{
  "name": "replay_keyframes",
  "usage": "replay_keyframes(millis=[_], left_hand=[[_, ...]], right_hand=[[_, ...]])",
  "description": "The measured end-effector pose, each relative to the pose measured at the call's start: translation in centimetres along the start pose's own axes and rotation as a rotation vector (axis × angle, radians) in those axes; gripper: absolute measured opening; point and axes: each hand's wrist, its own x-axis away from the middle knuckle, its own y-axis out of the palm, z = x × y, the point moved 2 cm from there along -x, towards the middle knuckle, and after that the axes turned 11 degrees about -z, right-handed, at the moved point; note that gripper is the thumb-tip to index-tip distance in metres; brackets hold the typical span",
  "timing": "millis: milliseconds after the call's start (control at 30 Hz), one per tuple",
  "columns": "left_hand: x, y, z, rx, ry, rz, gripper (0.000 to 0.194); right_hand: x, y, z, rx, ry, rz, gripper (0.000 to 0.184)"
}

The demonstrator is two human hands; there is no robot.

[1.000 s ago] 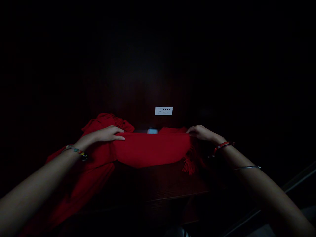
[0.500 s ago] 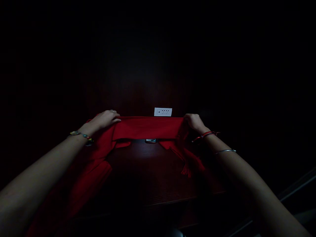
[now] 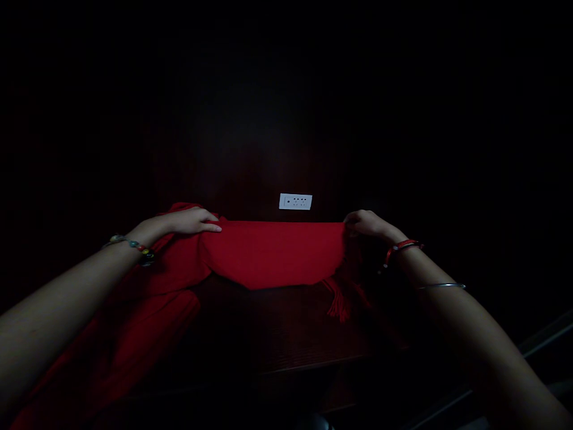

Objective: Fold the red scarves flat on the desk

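A red fringed scarf (image 3: pixel 268 254) is stretched across a dark wooden table (image 3: pixel 286 334). My left hand (image 3: pixel 185 221) grips its upper edge on the left, fingers closed over the cloth. My right hand (image 3: pixel 367 224) pinches the same folded edge on the right, beside a tassel fringe (image 3: pixel 340 298). The rest of the scarf trails down to the lower left over the table edge. Beaded bracelets and a thin bangle are on my wrists.
The room is very dark. A white socket plate (image 3: pixel 295 201) is on the wall just behind the scarf. The table's front edge (image 3: pixel 313 361) runs below the cloth, and a pale rail shows at the lower right (image 3: pixel 537 340).
Half a second ago both hands held the scarf's edge raised, showing a small object on the table. They have since moved down and apart, and the cloth covers that object.
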Motion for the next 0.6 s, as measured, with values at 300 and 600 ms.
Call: replay_keyframes(millis=[300,600], left_hand=[[-1.0,0.2,2.9,-0.199,-0.08,0.106,0.033],[6.5,12.3,10.9,-0.159,0.154,-0.258,0.025]], right_hand=[[-0.6,3.2,-0.3,0.158,0.004,0.541,0.032],[11.1,15.5,2.2,0.227,-0.142,0.179,0.032]])
